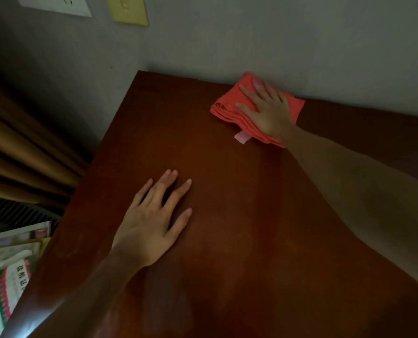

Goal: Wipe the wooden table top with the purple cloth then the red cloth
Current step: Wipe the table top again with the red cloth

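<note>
Folded red cloth (230, 107) lies at the far edge of the dark reddish wooden table top (227, 228), against the grey wall (252, 40). Right hand (267, 111) presses flat on it, fingers spread; left hand (154, 220) rests splayed nearer, well apart.

The worktop (227, 215) is smooth, dark reddish-brown wood with a faint sheen, the folded red cloth (230, 106) is soft matt fabric with a pale sewn-in label (242, 137), and the wall (252, 40) is matt.
</note>
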